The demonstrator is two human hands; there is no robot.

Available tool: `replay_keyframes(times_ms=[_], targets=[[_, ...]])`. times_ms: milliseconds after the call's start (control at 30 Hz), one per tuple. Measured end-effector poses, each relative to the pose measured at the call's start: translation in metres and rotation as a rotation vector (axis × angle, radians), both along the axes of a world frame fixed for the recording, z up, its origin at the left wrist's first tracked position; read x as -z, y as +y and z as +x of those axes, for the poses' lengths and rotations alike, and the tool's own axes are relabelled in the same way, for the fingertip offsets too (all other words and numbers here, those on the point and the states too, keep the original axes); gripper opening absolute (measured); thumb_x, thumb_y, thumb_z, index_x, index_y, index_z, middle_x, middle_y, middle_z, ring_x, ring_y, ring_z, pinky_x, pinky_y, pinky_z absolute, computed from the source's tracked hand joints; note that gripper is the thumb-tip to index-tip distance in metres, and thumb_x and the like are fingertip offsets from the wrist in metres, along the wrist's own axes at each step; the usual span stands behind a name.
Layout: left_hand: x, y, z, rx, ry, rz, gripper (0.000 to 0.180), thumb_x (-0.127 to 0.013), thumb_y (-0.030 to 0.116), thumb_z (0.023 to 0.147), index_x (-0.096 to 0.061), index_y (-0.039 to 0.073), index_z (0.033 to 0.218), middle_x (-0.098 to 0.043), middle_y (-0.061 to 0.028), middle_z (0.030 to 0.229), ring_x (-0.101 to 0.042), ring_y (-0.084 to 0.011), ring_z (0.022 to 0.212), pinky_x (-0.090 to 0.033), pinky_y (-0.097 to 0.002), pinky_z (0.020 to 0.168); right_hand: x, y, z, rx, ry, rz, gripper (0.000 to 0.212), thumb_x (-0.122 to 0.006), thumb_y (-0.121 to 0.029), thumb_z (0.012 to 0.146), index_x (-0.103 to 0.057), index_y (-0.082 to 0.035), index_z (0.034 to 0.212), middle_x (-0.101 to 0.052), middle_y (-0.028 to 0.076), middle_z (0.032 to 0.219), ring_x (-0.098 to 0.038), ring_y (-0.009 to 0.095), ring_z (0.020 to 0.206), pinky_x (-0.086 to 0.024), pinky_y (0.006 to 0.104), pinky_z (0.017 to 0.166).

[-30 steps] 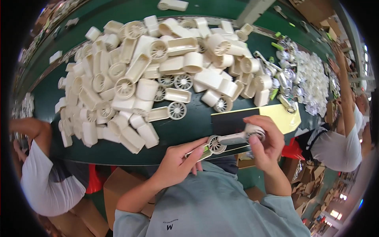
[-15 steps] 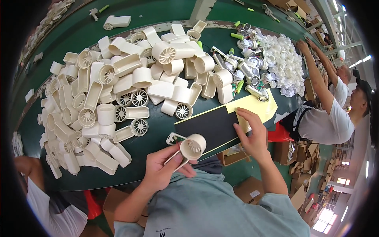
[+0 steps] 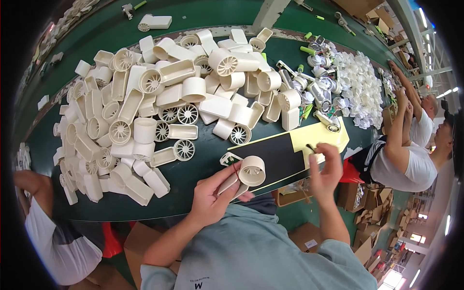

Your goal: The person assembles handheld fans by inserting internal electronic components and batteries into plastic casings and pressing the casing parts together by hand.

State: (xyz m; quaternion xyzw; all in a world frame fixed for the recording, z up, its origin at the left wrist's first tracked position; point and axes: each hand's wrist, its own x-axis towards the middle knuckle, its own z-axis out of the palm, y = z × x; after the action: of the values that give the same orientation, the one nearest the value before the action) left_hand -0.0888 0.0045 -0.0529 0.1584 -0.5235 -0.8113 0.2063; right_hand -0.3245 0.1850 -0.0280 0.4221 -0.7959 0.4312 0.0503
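Note:
My left hand [image 3: 210, 199] is closed around a cream plastic fan housing [image 3: 253, 170], its round end up and facing right. A small white part [image 3: 231, 158] with thin dark wires sticks out beside that round end. My right hand [image 3: 326, 175] pinches a small black strip [image 3: 311, 148] between thumb and finger, above the sheet. Under it lies a yellow backing sheet [image 3: 330, 137], partly covered by a black layer [image 3: 275, 162]. The fingers of my left hand behind the housing are partly hidden.
A big heap of cream housings [image 3: 193, 89] spreads over the dark green table [image 3: 203, 164]. Farther right lie small motor assemblies [image 3: 319, 87] and a pile of white translucent pieces [image 3: 360, 89]. Co-workers [image 3: 411, 159] stand at the right, another person [image 3: 48, 232] at the lower left.
My right hand has risen off the sheet and now pinches a small black strip. The left hand still holds the housing. The whole view has shifted slightly.

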Motion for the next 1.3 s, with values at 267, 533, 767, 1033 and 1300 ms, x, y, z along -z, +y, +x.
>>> replay_keyframes(times_ms=[267,533,767,1033,1300], targets=[[-0.052,-0.015,0.026,0.118,-0.11,0.334,0.025,-0.052,0.0,0.104,-0.047,-0.004,0.129,-0.07,-0.0193,0.105,-0.069,-0.0195,0.067,-0.054,-0.0279,0.05,-0.016,-0.016,-0.036,-0.037,0.087,0.456,0.039,-0.079,-0.005,0.085,-0.067,-0.003,0.122,-0.066,0.012,0.116,-0.067,0.023,0.096,-0.055,0.0314,0.077],[-0.059,-0.034,0.051,0.058,-0.149,0.403,0.031,-0.055,0.011,0.107,-0.056,-0.003,0.135,-0.067,-0.0094,0.099,-0.066,-0.0129,0.075,-0.053,-0.0253,0.055,-0.014,0.004,-0.05,-0.056,0.076,0.334,0.027,-0.082,0.001,0.082,-0.072,0.003,0.107,-0.072,0.013,0.1,-0.072,0.021,0.081,-0.056,0.0307,0.075],[-0.054,-0.041,0.058,0.049,-0.243,0.233,0.036,-0.062,0.012,0.104,-0.062,-0.004,0.136,-0.07,-0.0082,0.1,-0.065,-0.0102,0.074,-0.05,-0.0225,0.054,-0.08,-0.075,0.045,-0.723,-0.181,-0.027,0.013,-0.084,0.001,0.077,-0.077,-0.001,0.088,-0.074,0.012,0.085,-0.071,0.022,0.074,-0.057,0.0292,0.066],[-0.052,-0.032,0.07,0.05,-0.101,0.318,0.046,-0.04,0.026,0.114,-0.055,-0.006,0.143,-0.071,-0.0083,0.112,-0.061,-0.0106,0.078,-0.053,-0.0254,0.067,-0.089,-0.141,0.094,-1.126,-0.141,-0.033,0.027,-0.084,0.001,0.072,-0.078,-0.002,0.098,-0.075,0.01,0.094,-0.072,0.024,0.077,-0.058,0.0316,0.065],[-0.056,-0.033,0.075,0.017,-0.166,0.307,0.046,-0.038,0.025,0.114,-0.056,-0.007,0.142,-0.07,-0.0065,0.1,-0.061,-0.0105,0.074,-0.052,-0.0255,0.066,-0.09,-0.148,0.098,-1.17,-0.039,0.092,0.03,-0.082,0.0,0.069,-0.077,-0.001,0.099,-0.074,0.01,0.094,-0.071,0.025,0.08,-0.058,0.033,0.066]])
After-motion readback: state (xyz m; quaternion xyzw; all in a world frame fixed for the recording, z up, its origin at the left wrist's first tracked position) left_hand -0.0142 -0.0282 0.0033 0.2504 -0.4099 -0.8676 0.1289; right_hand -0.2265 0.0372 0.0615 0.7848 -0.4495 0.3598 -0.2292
